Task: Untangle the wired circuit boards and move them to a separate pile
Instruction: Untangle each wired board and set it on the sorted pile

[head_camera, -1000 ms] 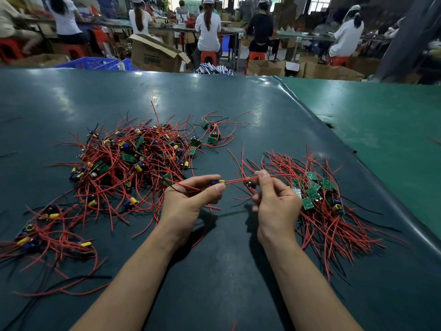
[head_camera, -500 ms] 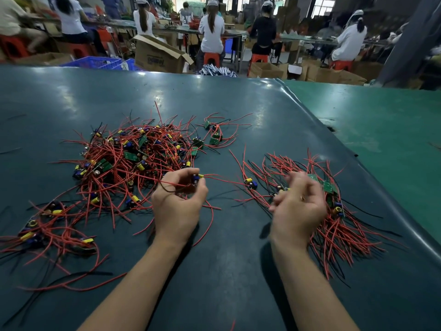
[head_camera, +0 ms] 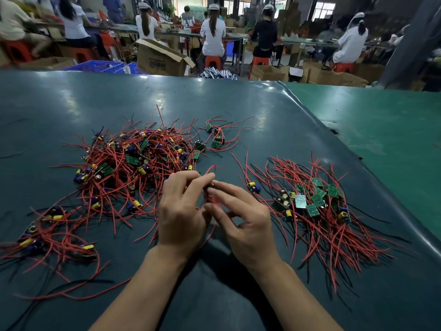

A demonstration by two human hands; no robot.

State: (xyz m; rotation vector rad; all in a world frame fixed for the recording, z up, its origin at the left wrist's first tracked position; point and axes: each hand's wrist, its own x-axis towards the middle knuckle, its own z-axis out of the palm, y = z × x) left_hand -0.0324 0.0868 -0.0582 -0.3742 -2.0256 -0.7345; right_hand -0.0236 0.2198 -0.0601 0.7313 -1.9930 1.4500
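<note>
Left hand (head_camera: pixel 182 209) and right hand (head_camera: pixel 241 218) brought together over the bare strip of table (head_camera: pixel 214 295), fingertips meeting above the knuckles. Left fingers (head_camera: pixel 191 181) curled and pinching something small where a red wire (head_camera: pixel 211 168) loops up; right fingers (head_camera: pixel 223 187) closed on the same spot from the other side. Too blurred to tell whether a board or only wire sits in the pinch. Likely held that way to work one lead free while the other hand steadies the piece: a judgement only.

Taking the hands as landmark: just left and beyond, touching the left knuckles' edge, the tangled heap (head_camera: pixel 136 163), a dense knot of red wires with small green boards, yellow and blue round parts poking out at all angles. Farther left and nearer, a smaller loose clump (head_camera: pixel 47 235) trailing long red and black leads. Beyond the hands, a little right of the heap, a few stray boards (head_camera: pixel 214 139) lying apart. To the right, well clear, the sorted pile (head_camera: pixel 315 201): green boards gathered flat at its middle, wires fanned outward and toward the near edge, far tidier than the heap. Probably kept apart so freed pieces cannot snag again.

Heap much larger than the pile; task seemingly early.
</note>
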